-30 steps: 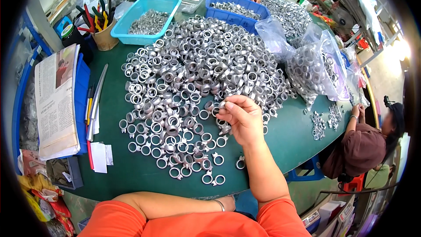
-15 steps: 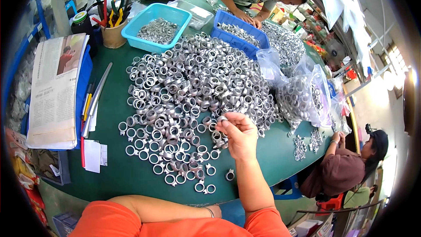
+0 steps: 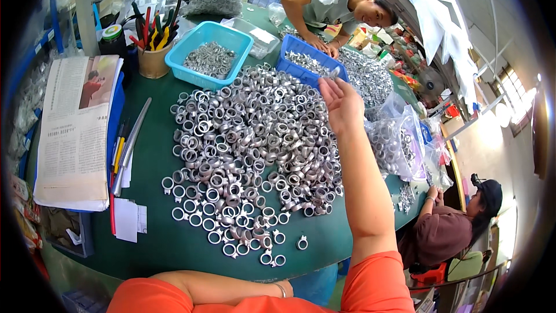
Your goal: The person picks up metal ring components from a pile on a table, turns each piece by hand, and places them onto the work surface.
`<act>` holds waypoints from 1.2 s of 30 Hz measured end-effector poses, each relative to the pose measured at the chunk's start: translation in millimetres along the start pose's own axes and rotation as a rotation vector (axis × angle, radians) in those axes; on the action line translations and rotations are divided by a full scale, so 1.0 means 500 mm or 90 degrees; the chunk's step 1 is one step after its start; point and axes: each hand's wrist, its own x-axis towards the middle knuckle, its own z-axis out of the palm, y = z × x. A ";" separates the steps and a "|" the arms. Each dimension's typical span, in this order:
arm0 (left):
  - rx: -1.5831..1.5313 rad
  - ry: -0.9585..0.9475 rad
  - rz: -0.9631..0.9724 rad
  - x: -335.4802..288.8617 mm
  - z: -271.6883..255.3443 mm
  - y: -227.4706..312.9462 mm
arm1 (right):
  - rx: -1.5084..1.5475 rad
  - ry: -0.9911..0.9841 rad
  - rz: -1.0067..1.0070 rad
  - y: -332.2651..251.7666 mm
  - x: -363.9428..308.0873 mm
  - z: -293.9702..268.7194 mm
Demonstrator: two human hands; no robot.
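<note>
My right hand [image 3: 343,104] is raised over the far side of a big heap of silver metal rings [image 3: 249,139], fingers spread and palm showing, just in front of a blue basket [image 3: 288,68] that holds more rings. I see nothing gripped in it. Along the bottom edge my left forearm [image 3: 220,287] lies folded across my body. Its hand is hidden past the wrist, by the table's near edge. Loose single rings [image 3: 272,255] are scattered at the heap's near side on the green table [image 3: 162,243].
A turquoise basket [image 3: 191,72] of rings and a cup of pens [image 3: 153,61] stand at the back left. A newspaper [image 3: 75,133] lies left. Clear bags of rings [image 3: 399,145] sit right. One person [image 3: 347,8] works across the table; another [image 3: 452,226] sits low right.
My right hand has lifted from the near right side of the heap and swung up and away toward the blue basket, opening out. The view has tilted toward the far side.
</note>
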 end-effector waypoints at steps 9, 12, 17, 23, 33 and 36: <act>-0.027 -0.011 0.013 -0.005 0.022 0.017 | -0.285 -0.113 0.085 0.096 -0.177 -0.133; -0.031 -0.021 0.014 -0.007 0.017 0.011 | -0.354 -0.086 0.024 0.077 -0.264 -0.182; -0.090 -0.089 0.019 -0.057 -0.126 -0.015 | -0.536 -0.064 -0.120 0.067 -0.379 -0.285; 0.071 -0.161 0.029 -0.080 -0.159 -0.007 | -0.801 -0.128 -0.081 0.071 -0.504 -0.301; 0.102 -0.196 0.035 -0.071 -0.137 0.007 | -0.537 -0.106 -0.036 0.119 -0.564 -0.319; 0.077 -0.221 -0.010 -0.069 -0.142 0.010 | -0.391 -0.120 -0.012 0.113 -0.569 -0.312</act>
